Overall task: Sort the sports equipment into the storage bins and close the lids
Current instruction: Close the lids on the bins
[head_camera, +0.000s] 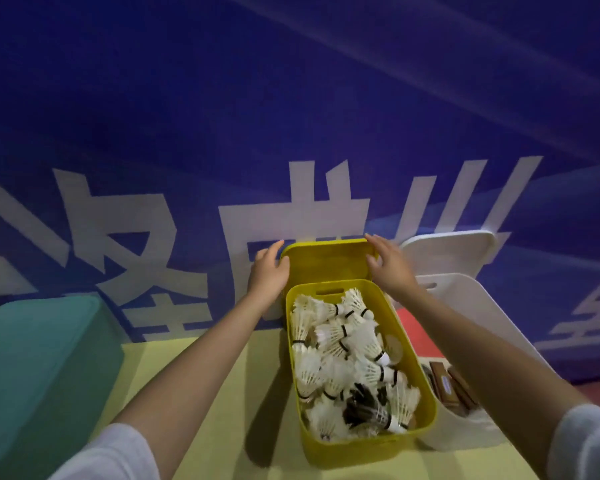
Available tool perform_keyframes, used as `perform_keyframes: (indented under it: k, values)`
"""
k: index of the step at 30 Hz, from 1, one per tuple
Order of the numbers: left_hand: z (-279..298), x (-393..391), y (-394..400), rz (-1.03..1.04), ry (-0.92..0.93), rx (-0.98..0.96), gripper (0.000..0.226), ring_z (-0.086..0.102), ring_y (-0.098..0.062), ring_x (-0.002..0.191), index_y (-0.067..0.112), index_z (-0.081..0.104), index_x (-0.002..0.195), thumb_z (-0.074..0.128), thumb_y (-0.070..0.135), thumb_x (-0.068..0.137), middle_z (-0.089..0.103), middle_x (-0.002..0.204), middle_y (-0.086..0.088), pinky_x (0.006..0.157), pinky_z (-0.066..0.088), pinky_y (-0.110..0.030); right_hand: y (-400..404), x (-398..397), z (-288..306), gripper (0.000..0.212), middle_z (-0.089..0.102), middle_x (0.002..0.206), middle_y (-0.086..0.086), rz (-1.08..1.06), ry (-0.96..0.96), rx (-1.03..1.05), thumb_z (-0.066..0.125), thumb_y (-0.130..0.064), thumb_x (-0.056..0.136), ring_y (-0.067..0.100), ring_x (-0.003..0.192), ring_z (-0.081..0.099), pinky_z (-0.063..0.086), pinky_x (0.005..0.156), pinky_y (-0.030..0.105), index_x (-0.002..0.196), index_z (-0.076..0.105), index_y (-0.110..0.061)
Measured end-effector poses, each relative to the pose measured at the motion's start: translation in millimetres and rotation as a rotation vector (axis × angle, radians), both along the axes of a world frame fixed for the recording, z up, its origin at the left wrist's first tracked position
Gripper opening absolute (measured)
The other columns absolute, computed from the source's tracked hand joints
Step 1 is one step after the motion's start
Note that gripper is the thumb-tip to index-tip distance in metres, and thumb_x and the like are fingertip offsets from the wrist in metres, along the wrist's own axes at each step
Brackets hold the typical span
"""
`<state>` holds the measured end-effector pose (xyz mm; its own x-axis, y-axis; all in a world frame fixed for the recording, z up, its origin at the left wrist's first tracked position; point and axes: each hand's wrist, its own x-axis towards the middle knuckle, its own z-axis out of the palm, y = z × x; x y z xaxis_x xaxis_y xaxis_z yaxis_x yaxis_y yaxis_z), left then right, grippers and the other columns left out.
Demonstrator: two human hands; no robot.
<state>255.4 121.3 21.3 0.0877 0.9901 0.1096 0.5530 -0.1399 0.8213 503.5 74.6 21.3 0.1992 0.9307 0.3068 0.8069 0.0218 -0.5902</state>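
A yellow bin [426,407] stands on the yellow-green table, filled with several white shuttlecocks [343,358] and a dark one. Its yellow lid [326,261] stands upright behind the bin, leaning at the blue banner. My left hand [269,270] holds the lid's left edge, thumb on its front. My right hand [388,263] holds the lid's right top corner, fingers over the edge.
A white bin [482,306] sits right of the yellow one, holding brown flat items [451,386]; its white lid [447,251] leans upright behind. A closed teal bin [32,358] stands at the left. The blue banner with white characters [153,237] rises behind the table.
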Motion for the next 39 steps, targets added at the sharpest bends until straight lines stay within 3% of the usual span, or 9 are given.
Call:
perform_keyframes:
  k: [4, 7, 11, 17, 22, 29, 33, 37, 39]
  values:
    - [-17.9, 20.7, 12.0, 0.070, -0.096, -0.065, 0.042, 0.046, -0.018, 0.122, 0.035, 0.038, 0.142, 0.041, 0.035, 0.100, 0.039, 0.141, -0.003, 0.101, 0.040, -0.036, 23.8, 10.8, -11.3, 0.052, 0.039, 0.147, 0.006, 0.063, -0.010, 0.020, 0.048, -0.027, 0.098, 0.022, 0.133, 0.037, 0.033, 0.108, 0.036, 0.147, 0.032, -0.017]
    - [-32.9, 35.9, 13.4, 0.167, -0.195, -0.062, 0.036, 0.045, -0.011, 0.111, 0.040, 0.043, 0.135, 0.042, 0.036, 0.099, 0.039, 0.138, -0.001, 0.099, 0.044, -0.037, 31.5, 15.3, -29.0, 0.042, 0.047, 0.130, 0.007, 0.048, -0.043, 0.148, 0.049, -0.031, 0.097, 0.022, 0.121, 0.040, 0.036, 0.104, 0.035, 0.135, 0.048, -0.014]
    - [-36.2, 49.8, 19.3, 0.286, -0.279, -0.021, 0.025, 0.049, -0.018, 0.111, 0.037, 0.051, 0.120, 0.037, 0.042, 0.100, 0.046, 0.128, -0.001, 0.097, 0.047, -0.042, 55.4, 22.3, -35.3, 0.025, 0.056, 0.109, 0.003, 0.152, 0.122, 0.103, 0.046, -0.035, 0.098, 0.018, 0.103, 0.052, 0.044, 0.088, 0.029, 0.112, 0.059, -0.018]
    - [-33.2, 59.6, 21.1, 0.367, -0.357, -0.007, 0.023, 0.049, -0.015, 0.105, 0.035, 0.053, 0.112, 0.036, 0.043, 0.100, 0.049, 0.120, 0.001, 0.092, 0.047, -0.038, 60.0, 22.3, -39.6, 0.025, 0.057, 0.108, -0.005, 0.161, 0.309, 0.070, 0.051, -0.038, 0.096, 0.010, 0.100, 0.053, 0.049, 0.087, 0.029, 0.114, 0.059, -0.022]
    - [3.6, 57.7, 11.5, 0.354, -0.492, 0.036, 0.020, 0.053, -0.015, 0.105, 0.033, 0.056, 0.111, 0.042, 0.039, 0.099, 0.055, 0.120, -0.001, 0.086, 0.046, -0.030, 43.2, 15.9, 6.7, 0.017, 0.055, 0.102, -0.007, 0.168, 0.432, 0.161, 0.056, -0.031, 0.094, 0.005, 0.095, 0.053, 0.042, 0.076, 0.008, 0.106, 0.062, -0.019]
    - [71.9, 41.3, -33.3, 0.288, -0.749, 0.019, 0.019, 0.057, -0.013, 0.087, 0.027, 0.060, 0.098, 0.048, 0.041, 0.096, 0.060, 0.090, 0.004, 0.077, 0.048, -0.031, -8.9, 2.8, 72.3, 0.014, 0.061, 0.101, -0.001, 0.145, 0.533, 0.317, 0.058, -0.028, 0.093, 0.005, 0.093, 0.055, 0.043, 0.073, 0.013, 0.100, 0.065, -0.018]
    - [67.8, 28.9, -65.4, 0.228, -0.759, -0.103, 0.026, 0.057, -0.013, 0.081, 0.023, 0.061, 0.079, 0.056, 0.045, 0.091, 0.059, 0.081, 0.001, 0.079, 0.049, -0.034, -49.6, 0.8, 63.7, 0.025, 0.066, 0.108, -0.001, 0.004, 0.686, 0.337, 0.053, -0.025, 0.096, 0.008, 0.102, 0.058, 0.048, 0.081, 0.014, 0.114, 0.067, -0.014]
    - [54.9, 25.5, -91.5, 0.196, -0.597, -0.247, 0.014, 0.055, -0.017, 0.080, 0.020, 0.058, 0.085, 0.057, 0.033, 0.091, 0.058, 0.082, 0.000, 0.072, 0.045, -0.031, -87.1, -9.3, 43.6, 0.037, 0.053, 0.127, 0.001, -0.140, 0.664, 0.257, 0.044, -0.021, 0.098, 0.006, 0.107, 0.051, 0.042, 0.077, 0.003, 0.134, 0.051, -0.016]
    - [50.0, 25.1, -104.7, 0.148, -0.635, -0.432, 0.018, 0.047, -0.017, 0.066, 0.015, 0.050, 0.074, 0.050, 0.017, 0.092, 0.047, 0.069, -0.003, 0.059, 0.039, -0.026, -102.9, -11.6, 33.3, 0.052, 0.040, 0.144, 0.007, -0.222, 0.675, 0.148, 0.042, -0.026, 0.092, 0.018, 0.126, 0.043, 0.044, 0.100, 0.026, 0.143, 0.038, -0.018]
